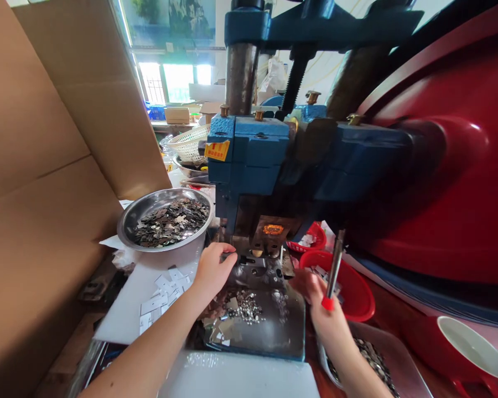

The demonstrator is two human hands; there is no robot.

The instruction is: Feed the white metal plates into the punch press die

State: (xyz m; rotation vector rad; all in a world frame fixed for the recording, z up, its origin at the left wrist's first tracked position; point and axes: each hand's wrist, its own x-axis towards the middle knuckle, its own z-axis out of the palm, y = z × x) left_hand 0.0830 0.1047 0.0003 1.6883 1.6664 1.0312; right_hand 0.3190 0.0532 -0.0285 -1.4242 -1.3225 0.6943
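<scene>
Here, the metal die (266, 278) lies just right of the left hand (214, 267).

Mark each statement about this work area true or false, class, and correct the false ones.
1. The left hand is at the press. True.
2. The steel bowl, with flat metal pieces in it, stands to the right of the press. False: it stands to the left.
3. A big red wheel is to the right of the press. True.
4. The right hand is inside the steel bowl. False: it is on the other side, near a red basin.
5. The press is mostly bright green. False: it is mostly blue.
6. Small bits lie in front of the press. True.
</scene>
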